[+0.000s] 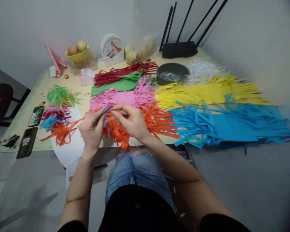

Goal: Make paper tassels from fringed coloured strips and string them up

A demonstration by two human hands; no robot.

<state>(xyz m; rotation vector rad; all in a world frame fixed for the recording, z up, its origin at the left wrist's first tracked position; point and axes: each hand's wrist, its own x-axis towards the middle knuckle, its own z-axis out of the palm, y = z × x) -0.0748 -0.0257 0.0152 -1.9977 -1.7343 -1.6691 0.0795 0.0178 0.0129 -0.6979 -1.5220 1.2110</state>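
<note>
My left hand [92, 127] is closed around a thin blue strip [106, 110], perhaps rolled or folded, which sticks out past the thumb. Right at the strip's tip, the fingers of my right hand [131, 121] are pinched together; what lies between them is too small to make out. Beneath both hands spreads fringed orange paper [122, 132]. Behind it lies a pink fringed sheet [125, 97], then a green one [123, 85] and a dark red one [125, 71]. To the right are yellow [203, 93] and blue [236, 124] fringed sheets.
Several small tassel bunches [60, 95] and two phones [27, 141] lie at the left of the table. White paper [70, 151] hangs over the front edge. Farther back stand a fruit bowl [78, 57], a round green container [172, 72], clear plastic strands [204, 70] and a black router [180, 49].
</note>
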